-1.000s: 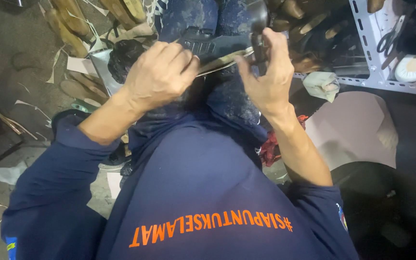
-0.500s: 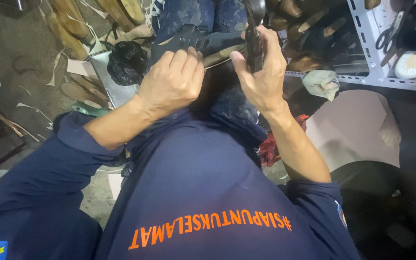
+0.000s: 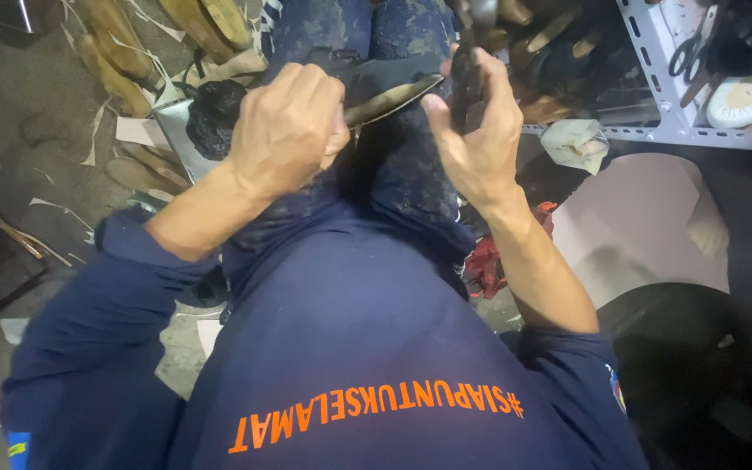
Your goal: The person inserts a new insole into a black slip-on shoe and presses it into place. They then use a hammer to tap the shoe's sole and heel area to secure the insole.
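Filling most of the view is the person's dark blue shirt [image 3: 367, 348] with orange lettering, and beyond it the knees in speckled blue jeans [image 3: 393, 165]. To the right stands a grey metal shelf [image 3: 681, 130] with a pair of scissors [image 3: 689, 52] and a white shoe sole [image 3: 750, 96] on it; below the shelf lies a pale sheet of material [image 3: 646, 226] and a crumpled cloth [image 3: 578, 139]. On the floor to the left lie wooden shoe lasts [image 3: 115, 78] among scraps.

Above the knees, the left hand [image 3: 289, 130] is curled tight, its grip pressed together around the handle of a knife [image 3: 389, 100], whose flat blade juts out to the right. The right hand [image 3: 476, 130] has its grip wrapped around a dark upright piece [image 3: 467, 74], thumb stretched toward the blade's tip. Blade and dark piece meet just between the two hands; whether they touch I cannot tell.
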